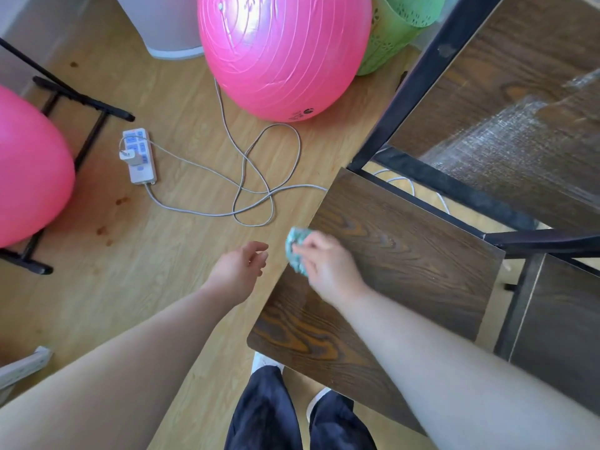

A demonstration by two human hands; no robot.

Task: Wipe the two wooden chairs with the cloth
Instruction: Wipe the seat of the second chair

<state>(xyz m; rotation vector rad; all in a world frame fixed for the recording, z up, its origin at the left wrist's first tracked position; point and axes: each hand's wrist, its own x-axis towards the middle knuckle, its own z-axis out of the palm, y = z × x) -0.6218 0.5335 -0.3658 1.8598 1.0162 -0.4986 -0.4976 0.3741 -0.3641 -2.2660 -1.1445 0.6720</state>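
Head view, looking down. Right fingers [310,246] curled tight round a bunched teal cloth [296,251], pressing it onto the seat of the wooden chair [406,254] right at the seat's left edge, about halfway along. Cloth poking out at 10 o'clock of the right hand [328,266], otherwise hidden under the knuckles. Hand slightly blurred, palm down, wrist low over the seat. Forearm stretched in from 5 o'clock across the seat's near corner.

Left fingers [259,251] loosely bent and a little spread, holding nothing, touching nothing. Left hand [238,269] in the air above the floor [130,287], just beside the seat edge, at 9 o'clock of the cloth, near it but apart. Forearm reaching in from 7 o'clock.

Seat dark brown with strong grain, black metal frame along its far side. Second dark wooden panel [558,336] at 4 o'clock, just past the seat's right edge; chair or not, cannot tell. Black-framed table [535,60] at 1 to 2 o'clock.

On the floor: pink ball [282,53] at 12 o'clock, green basket [399,27] behind it at 1 o'clock. Another pink ball [29,167] at 9 o'clock. White power strip [139,156] at 10 o'clock, grey cable [259,190] looping from it toward the chair. Dark trousers [269,414] at 6 o'clock.
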